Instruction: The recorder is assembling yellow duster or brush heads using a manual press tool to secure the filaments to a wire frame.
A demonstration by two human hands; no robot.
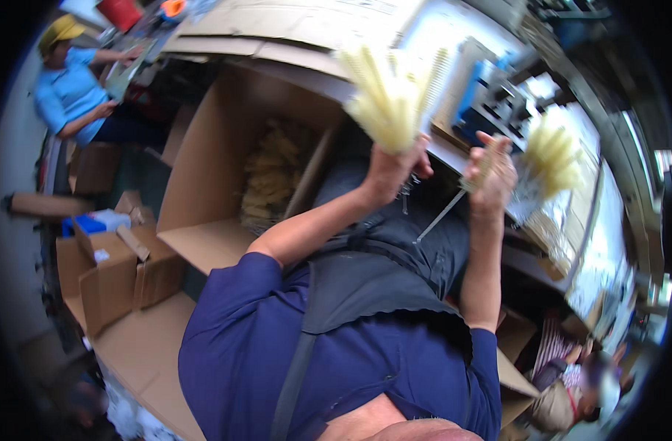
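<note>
My left hand is closed around a bunch of brushes with pale yellow bristles. Their bristle ends fan upward, and wire ends poke out below the fist. In my right hand is a single brush, its twisted wire stem slanting down to the left; the fingers cover part of its bristles. Just right of that hand, another bunch of pale yellow brushes lies on the bench, partly over clear plastic. A tall open cardboard box to my left holds a heap of similar brushes.
A blue and metal machine stands on the bench beyond my right hand. Cardboard sheets lie along the far edge. More open cartons sit at left. One person works at far left, another at lower right.
</note>
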